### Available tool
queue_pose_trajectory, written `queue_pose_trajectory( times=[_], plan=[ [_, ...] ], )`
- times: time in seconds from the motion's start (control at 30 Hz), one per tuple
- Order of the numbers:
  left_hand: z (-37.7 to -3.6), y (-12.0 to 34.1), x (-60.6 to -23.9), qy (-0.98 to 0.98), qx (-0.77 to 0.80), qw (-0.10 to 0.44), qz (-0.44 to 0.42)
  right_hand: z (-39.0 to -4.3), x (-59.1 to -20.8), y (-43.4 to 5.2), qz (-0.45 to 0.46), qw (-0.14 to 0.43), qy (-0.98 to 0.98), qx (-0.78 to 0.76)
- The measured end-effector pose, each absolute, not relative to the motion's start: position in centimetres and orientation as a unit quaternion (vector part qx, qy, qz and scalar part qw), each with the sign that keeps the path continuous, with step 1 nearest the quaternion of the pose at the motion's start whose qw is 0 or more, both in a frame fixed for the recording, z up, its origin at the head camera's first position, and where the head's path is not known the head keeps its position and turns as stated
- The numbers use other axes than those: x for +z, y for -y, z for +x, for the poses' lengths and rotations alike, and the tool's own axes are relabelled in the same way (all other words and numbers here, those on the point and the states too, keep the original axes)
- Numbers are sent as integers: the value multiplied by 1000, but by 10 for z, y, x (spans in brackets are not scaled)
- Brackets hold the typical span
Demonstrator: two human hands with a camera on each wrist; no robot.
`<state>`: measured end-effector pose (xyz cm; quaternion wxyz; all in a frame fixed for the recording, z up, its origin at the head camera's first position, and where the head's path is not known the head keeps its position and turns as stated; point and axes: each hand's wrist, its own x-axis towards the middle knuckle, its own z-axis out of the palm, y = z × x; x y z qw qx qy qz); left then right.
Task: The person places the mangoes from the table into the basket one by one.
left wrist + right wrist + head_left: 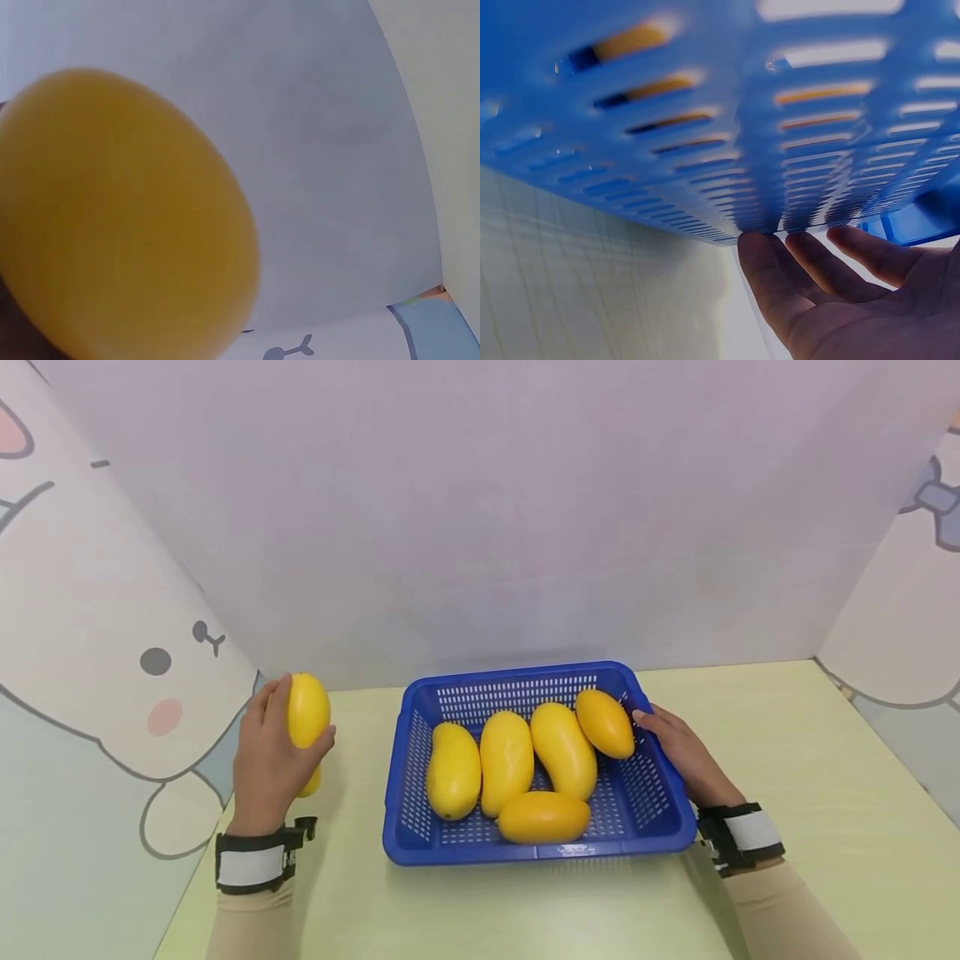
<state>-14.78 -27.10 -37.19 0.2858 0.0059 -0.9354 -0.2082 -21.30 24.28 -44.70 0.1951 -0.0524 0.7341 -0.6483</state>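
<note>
At the left, my left hand [270, 760] grips a yellow mango [309, 714], thumb on its right side and fingers on its left. The mango [127, 217] fills much of the left wrist view, blurred. A blue plastic basket [540, 852] sits on the table with several mangoes [507, 762] inside. My right hand [686, 756] holds the basket's right side. Its thumb lies over the rim, while in the right wrist view the fingers [840, 262] touch the outside of the slotted wall [727, 195].
The pale green table [495, 914] meets a plain light wall [510, 527] behind the basket. Side panels with cartoon animals stand at the left [97, 635] and right [907, 610]. Both wrists wear black-and-white straps.
</note>
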Motion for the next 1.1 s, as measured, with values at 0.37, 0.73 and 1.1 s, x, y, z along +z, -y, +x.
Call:
queue_pose_trajectory(
  times=[0.37, 0.73, 1.1],
  plan=[
    [-145, 261, -364, 927, -226, 300, -2, -213, -446, -243, -53, 196, -739, -643],
    [-145, 245, -361, 929, -228, 289, -27, -213, -446, -243, -50, 200, -738, -643],
    [-137, 229, -353, 929, -227, 289, -45, -213, -445, -244, -52, 199, -733, -648]
  ],
)
